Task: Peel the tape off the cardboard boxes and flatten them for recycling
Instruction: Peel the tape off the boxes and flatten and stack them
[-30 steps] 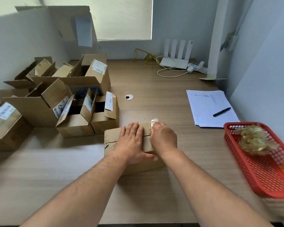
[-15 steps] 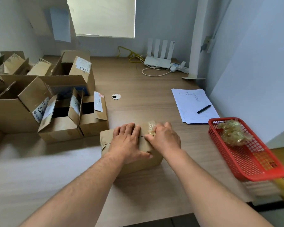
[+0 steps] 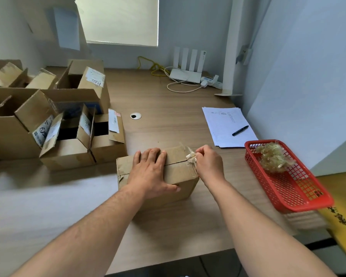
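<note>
A small closed cardboard box [image 3: 180, 172] sits on the wooden desk in front of me. My left hand [image 3: 150, 172] lies flat on the box's top, fingers straight, thumb over its front edge. My right hand [image 3: 208, 164] is at the box's right end and pinches a crumpled strip of clear tape [image 3: 191, 157], which still clings to the box's right edge. The seam between the top flaps shows bare beside the tape.
Several opened cardboard boxes [image 3: 68, 136] crowd the desk's left side. A red plastic basket [image 3: 300, 188] with a wad of peeled tape [image 3: 274, 156] sits at the right edge. Papers with a black pen [image 3: 240, 130] lie behind it; a router [image 3: 186, 74] and cables stand at the back.
My right hand has moved from the middle of the box top to its right end, pulling the tape along the seam. The view has shifted rightward; my left hand stays pressed on the box.
</note>
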Demonstrator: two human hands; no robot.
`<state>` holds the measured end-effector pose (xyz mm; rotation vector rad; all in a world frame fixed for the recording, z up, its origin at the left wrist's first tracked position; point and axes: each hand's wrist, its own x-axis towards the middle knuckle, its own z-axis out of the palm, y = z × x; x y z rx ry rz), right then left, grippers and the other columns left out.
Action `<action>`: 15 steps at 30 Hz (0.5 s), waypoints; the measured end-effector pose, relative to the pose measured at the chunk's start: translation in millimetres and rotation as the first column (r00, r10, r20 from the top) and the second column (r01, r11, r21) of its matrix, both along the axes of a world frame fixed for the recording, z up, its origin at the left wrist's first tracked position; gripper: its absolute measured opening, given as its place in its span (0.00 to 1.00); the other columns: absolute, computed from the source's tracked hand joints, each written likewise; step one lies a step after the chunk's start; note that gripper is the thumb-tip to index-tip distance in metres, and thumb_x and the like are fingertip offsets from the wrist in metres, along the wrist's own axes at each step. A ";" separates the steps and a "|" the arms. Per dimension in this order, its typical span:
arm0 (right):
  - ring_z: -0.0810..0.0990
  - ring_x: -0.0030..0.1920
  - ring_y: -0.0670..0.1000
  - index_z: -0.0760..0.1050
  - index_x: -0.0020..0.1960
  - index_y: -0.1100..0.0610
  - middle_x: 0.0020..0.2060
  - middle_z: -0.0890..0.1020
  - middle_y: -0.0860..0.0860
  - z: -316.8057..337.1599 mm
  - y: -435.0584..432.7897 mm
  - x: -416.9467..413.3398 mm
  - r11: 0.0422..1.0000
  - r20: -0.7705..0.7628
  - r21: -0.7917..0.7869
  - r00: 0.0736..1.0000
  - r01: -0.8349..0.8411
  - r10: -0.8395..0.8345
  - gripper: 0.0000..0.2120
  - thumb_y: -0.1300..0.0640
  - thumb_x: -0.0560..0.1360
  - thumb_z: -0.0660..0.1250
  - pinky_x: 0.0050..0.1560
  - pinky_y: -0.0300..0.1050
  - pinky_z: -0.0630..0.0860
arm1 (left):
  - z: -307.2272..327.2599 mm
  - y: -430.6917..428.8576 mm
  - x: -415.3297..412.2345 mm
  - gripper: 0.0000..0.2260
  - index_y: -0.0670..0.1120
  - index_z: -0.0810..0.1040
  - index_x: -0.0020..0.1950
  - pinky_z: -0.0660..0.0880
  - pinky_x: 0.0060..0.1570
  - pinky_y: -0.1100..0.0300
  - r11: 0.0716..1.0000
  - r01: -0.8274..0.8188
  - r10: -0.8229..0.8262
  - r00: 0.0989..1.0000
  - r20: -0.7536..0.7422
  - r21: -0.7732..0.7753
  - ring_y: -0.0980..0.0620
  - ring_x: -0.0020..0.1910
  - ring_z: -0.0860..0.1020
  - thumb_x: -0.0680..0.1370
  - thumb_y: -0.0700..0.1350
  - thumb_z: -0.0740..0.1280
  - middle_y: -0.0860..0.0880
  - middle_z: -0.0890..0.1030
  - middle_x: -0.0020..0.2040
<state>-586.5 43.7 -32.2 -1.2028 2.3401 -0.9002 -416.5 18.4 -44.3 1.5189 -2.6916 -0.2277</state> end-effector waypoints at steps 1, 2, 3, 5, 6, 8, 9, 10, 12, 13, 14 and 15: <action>0.77 0.54 0.60 0.75 0.53 0.59 0.52 0.80 0.58 1.1 1.6 -3.0 0.997 -0.113 0.044 0.991 -0.068 0.073 0.10 0.54 0.79 0.59 0.51 0.48 0.71 | 0.7 1.9 -2.1 0.52 0.49 0.49 0.79 0.40 0.75 0.47 1.000 -0.005 0.005 1.000 0.003 0.005 0.49 0.77 0.48 0.65 0.75 0.64 0.49 0.53 0.77; 0.76 0.55 0.59 0.75 0.55 0.59 0.54 0.78 0.57 2.5 4.3 -5.6 0.988 -0.209 0.100 0.968 -0.119 0.138 0.15 0.48 0.79 0.59 0.51 0.48 0.71 | 1.5 3.9 -4.8 0.52 0.49 0.49 0.79 0.40 0.75 0.47 1.000 -0.006 0.006 1.000 0.008 0.010 0.48 0.77 0.48 0.65 0.75 0.63 0.49 0.53 0.77; 0.76 0.57 0.58 0.73 0.57 0.58 0.56 0.77 0.55 3.8 7.5 -7.7 0.976 -0.277 0.160 0.942 -0.149 0.189 0.19 0.43 0.78 0.61 0.52 0.48 0.71 | 2.0 5.6 -8.6 0.51 0.49 0.49 0.79 0.40 0.75 0.47 1.000 -0.004 0.003 1.000 0.017 0.016 0.48 0.77 0.48 0.65 0.75 0.63 0.48 0.52 0.77; 0.76 0.59 0.57 0.71 0.61 0.57 0.59 0.75 0.54 2.7 11.1 -13.0 0.956 -0.345 0.232 0.904 -0.177 0.251 0.23 0.39 0.76 0.62 0.54 0.49 0.72 | 2.9 7.2 -19.6 0.51 0.50 0.48 0.79 0.40 0.75 0.46 0.999 0.005 -0.006 0.999 0.046 0.035 0.47 0.77 0.47 0.66 0.75 0.63 0.47 0.51 0.77; 0.76 0.59 0.58 0.71 0.61 0.57 0.60 0.75 0.54 0.6 11.4 -16.2 0.954 -0.359 0.227 0.893 -0.198 0.270 0.21 0.42 0.77 0.61 0.53 0.48 0.71 | 2.8 7.3 -26.5 0.51 0.51 0.47 0.79 0.39 0.75 0.45 0.999 0.005 -0.008 0.998 0.066 0.047 0.47 0.77 0.45 0.65 0.75 0.63 0.46 0.50 0.78; 0.76 0.58 0.59 0.71 0.60 0.59 0.59 0.76 0.55 -1.4 9.5 -22.0 0.948 -0.391 0.198 0.867 -0.247 0.308 0.16 0.48 0.80 0.57 0.51 0.47 0.71 | 1.9 6.9 -39.5 0.52 0.52 0.44 0.79 0.38 0.74 0.43 0.997 -0.006 -0.002 0.994 0.105 0.072 0.46 0.78 0.42 0.65 0.76 0.62 0.45 0.46 0.79; 0.76 0.57 0.59 0.72 0.60 0.59 0.58 0.77 0.56 -1.7 8.1 -25.7 0.946 -0.397 0.191 0.861 -0.262 0.319 0.15 0.51 0.81 0.57 0.50 0.47 0.71 | 1.6 6.2 -45.1 0.52 0.53 0.43 0.79 0.38 0.74 0.43 0.997 -0.011 0.001 0.993 0.117 0.083 0.46 0.78 0.41 0.65 0.76 0.62 0.46 0.45 0.79; 0.77 0.57 0.60 0.73 0.60 0.60 0.58 0.78 0.57 -2.0 6.6 -30.1 0.949 -0.370 0.176 0.876 -0.262 0.310 0.14 0.53 0.81 0.56 0.50 0.47 0.71 | 1.5 4.9 -49.0 0.52 0.53 0.44 0.79 0.38 0.74 0.43 0.996 -0.013 0.002 0.993 0.121 0.089 0.47 0.78 0.42 0.65 0.76 0.63 0.46 0.45 0.80; 0.77 0.55 0.61 0.75 0.55 0.62 0.54 0.80 0.60 -5.7 1.0 -40.4 0.961 -0.226 0.132 0.937 -0.243 0.268 0.13 0.55 0.80 0.57 0.49 0.48 0.71 | 2.7 0.5 -52.3 0.52 0.55 0.46 0.79 0.41 0.75 0.44 0.996 -0.015 0.005 0.994 0.112 0.092 0.48 0.78 0.45 0.64 0.76 0.64 0.47 0.49 0.79; 0.77 0.52 0.62 0.76 0.50 0.63 0.51 0.80 0.62 -7.1 -0.8 -44.9 0.965 -0.141 0.104 0.957 -0.241 0.254 0.13 0.56 0.80 0.57 0.49 0.48 0.71 | 4.1 -2.4 -52.1 0.52 0.56 0.47 0.79 0.42 0.75 0.45 0.996 -0.013 0.003 0.994 0.106 0.093 0.48 0.78 0.47 0.63 0.76 0.64 0.48 0.50 0.79; 0.78 0.49 0.63 0.75 0.45 0.63 0.47 0.81 0.62 -8.2 -1.8 -48.8 0.966 -0.058 0.065 0.965 -0.251 0.255 0.13 0.56 0.80 0.57 0.48 0.50 0.74 | 5.9 -5.4 -51.3 0.52 0.56 0.48 0.79 0.43 0.75 0.46 0.995 -0.011 0.001 0.995 0.100 0.097 0.48 0.78 0.48 0.63 0.76 0.65 0.48 0.51 0.79; 0.79 0.45 0.63 0.74 0.42 0.64 0.44 0.81 0.62 -8.7 -1.8 -52.7 0.963 0.016 0.024 0.964 -0.267 0.266 0.14 0.56 0.79 0.57 0.46 0.53 0.76 | 7.4 -8.8 -50.2 0.52 0.57 0.49 0.79 0.44 0.75 0.47 0.994 -0.011 0.001 0.996 0.093 0.109 0.49 0.78 0.49 0.62 0.77 0.65 0.49 0.52 0.79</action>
